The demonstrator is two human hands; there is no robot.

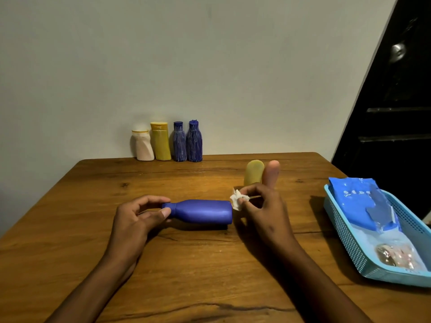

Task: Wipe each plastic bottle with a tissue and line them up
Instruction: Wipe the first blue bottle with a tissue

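A plain blue bottle (pixel 203 210) lies on its side at the middle of the wooden table (pixel 210 264), neck to the left. My left hand (pixel 137 217) pinches its neck between thumb and fingers. My right hand (pixel 263 206) holds a crumpled white tissue (pixel 236 200) against the bottle's base. Behind my right hand stand a yellow bottle (pixel 253 172) and a pink bottle (pixel 271 172), partly hidden. Against the wall at the back stand several bottles in a row: a pale pink one (pixel 142 145), a yellow one (pixel 160 141) and two blue ones (pixel 179 142) (pixel 194 141).
A light blue plastic basket (pixel 345 234) sits at the right edge of the table and holds a blue tissue packet (pixel 363 201) and another wrapper. A dark door stands beyond the table on the right.
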